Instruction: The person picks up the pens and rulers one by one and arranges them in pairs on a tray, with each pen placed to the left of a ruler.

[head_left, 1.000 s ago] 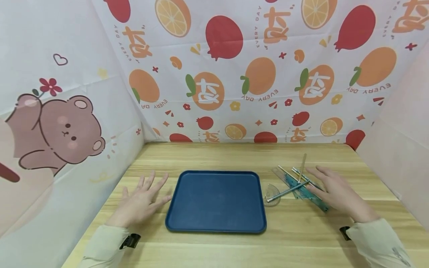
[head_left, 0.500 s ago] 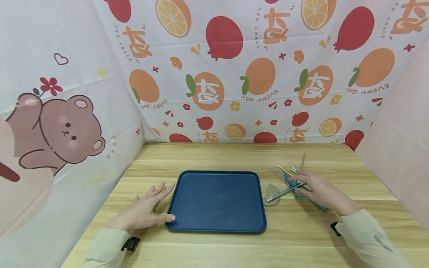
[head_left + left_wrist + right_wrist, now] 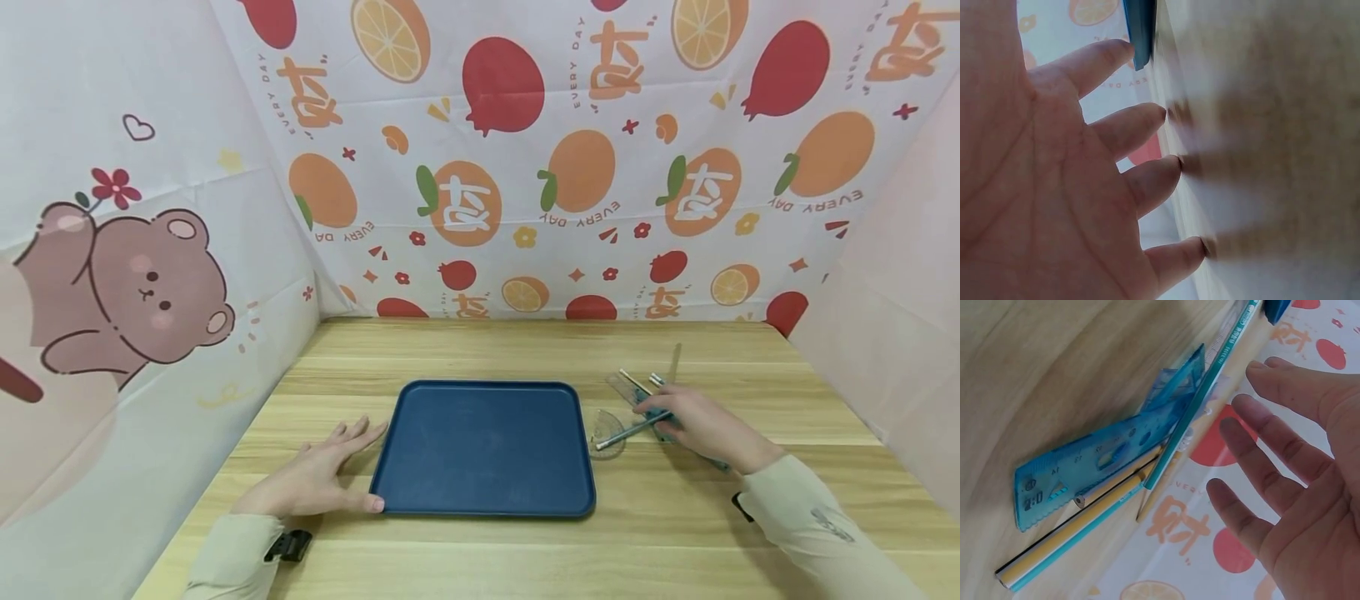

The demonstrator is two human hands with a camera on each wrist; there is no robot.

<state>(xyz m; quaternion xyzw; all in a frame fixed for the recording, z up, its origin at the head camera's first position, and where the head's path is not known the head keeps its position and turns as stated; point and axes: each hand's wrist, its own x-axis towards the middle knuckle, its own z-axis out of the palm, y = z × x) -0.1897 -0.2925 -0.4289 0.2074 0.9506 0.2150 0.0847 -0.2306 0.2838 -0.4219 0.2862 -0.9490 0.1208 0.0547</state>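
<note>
In the head view a dark blue tray lies flat on the table. My left hand rests at its left edge, thumb tip at the near-left corner; the left wrist view shows the fingertips at the tabletop, spread apart. My right hand is over a pile of stationery right of the tray, fingers loosely bent beside a teal pencil. Beneath that pencil lie a translucent blue ruler, a blue set square and several more pencils. A clear protractor sits between pile and tray.
The wooden table runs back to a fruit-printed cloth. A cloth with a bear print hangs on the left, and a plain pale one on the right. A thin stick points away behind the pile.
My right hand has moved left and lowered over the teal pencil. The left hand has come down and nearer, its thumb now at the tray's near-left corner. Tray and stationery lie as before.
</note>
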